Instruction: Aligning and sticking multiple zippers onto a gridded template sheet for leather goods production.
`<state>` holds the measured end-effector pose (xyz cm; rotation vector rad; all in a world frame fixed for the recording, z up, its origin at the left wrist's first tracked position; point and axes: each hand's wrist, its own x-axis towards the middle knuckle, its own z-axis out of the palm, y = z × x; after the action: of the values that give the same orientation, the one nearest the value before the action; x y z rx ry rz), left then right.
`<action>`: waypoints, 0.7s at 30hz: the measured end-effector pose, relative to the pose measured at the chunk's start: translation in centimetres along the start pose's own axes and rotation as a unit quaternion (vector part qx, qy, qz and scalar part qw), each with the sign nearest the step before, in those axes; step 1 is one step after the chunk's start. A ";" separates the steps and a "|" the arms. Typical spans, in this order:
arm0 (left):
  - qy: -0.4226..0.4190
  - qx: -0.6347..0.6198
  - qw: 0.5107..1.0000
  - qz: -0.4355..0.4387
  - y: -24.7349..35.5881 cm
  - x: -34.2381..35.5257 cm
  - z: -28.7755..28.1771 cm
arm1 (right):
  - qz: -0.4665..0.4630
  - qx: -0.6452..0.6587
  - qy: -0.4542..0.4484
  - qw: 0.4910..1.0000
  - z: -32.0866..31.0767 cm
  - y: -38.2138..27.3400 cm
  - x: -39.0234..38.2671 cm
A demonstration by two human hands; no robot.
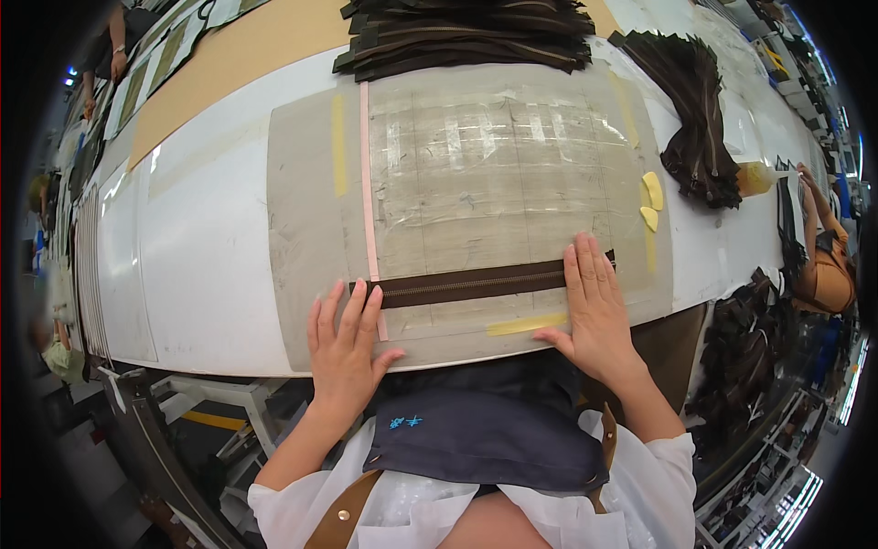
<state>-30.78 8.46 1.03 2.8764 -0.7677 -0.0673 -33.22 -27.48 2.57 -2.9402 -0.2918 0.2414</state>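
Note:
A dark brown zipper (pixel 466 285) lies flat, stretched left to right across the near part of a beige board (pixel 494 201). My left hand (pixel 347 334) rests at the zipper's left end, fingertips on its tape beside a pink strip (pixel 369 183). Over the right end lies my right hand (pixel 593 306), flat with fingers stretched; a short tip of the zipper shows past it. Both hands are open, pressing rather than gripping. Close to my right thumb a yellow tape strip (pixel 526 325) is stuck on the board.
A pile of dark zippers (pixel 466 37) lies beyond the board, and another zipper bundle (pixel 700 119) at the far right. Two yellow pieces (pixel 650 201) sit on the board's right edge. More dark zippers (pixel 736 348) hang low right. A person (pixel 823 256) works at right.

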 end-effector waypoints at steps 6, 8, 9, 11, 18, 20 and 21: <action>0.031 -0.045 0.998 0.013 -0.2 0.2 0.1 | -0.011 0.070 0.009 0.997 -0.2 0.9 -0.4; 0.043 -0.067 0.997 0.010 -0.6 -0.2 0.7 | -0.012 0.334 0.073 0.940 0.2 1.7 -0.7; 0.054 -0.090 0.994 0.007 -0.7 -0.3 0.9 | -0.013 0.334 0.074 0.940 0.4 1.8 -0.6; 0.049 -0.087 0.995 0.004 -0.6 -0.3 0.9 | -0.025 0.276 0.128 0.952 0.5 2.0 -0.7; 0.029 -0.062 0.997 0.026 -1.4 1.4 -1.4 | -0.042 0.040 -0.027 0.998 -2.8 1.3 0.0; 0.037 -0.072 0.996 0.027 -3.0 1.6 -1.8 | -0.058 0.157 -0.022 0.986 -3.5 2.3 0.5; 0.044 -0.088 0.995 0.035 -3.5 2.2 -1.7 | -0.059 0.153 -0.018 0.986 -3.9 2.7 1.1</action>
<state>-27.01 10.56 2.11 2.6653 -0.8009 0.0014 -30.98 -30.44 5.74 -2.6081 -0.3952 0.2937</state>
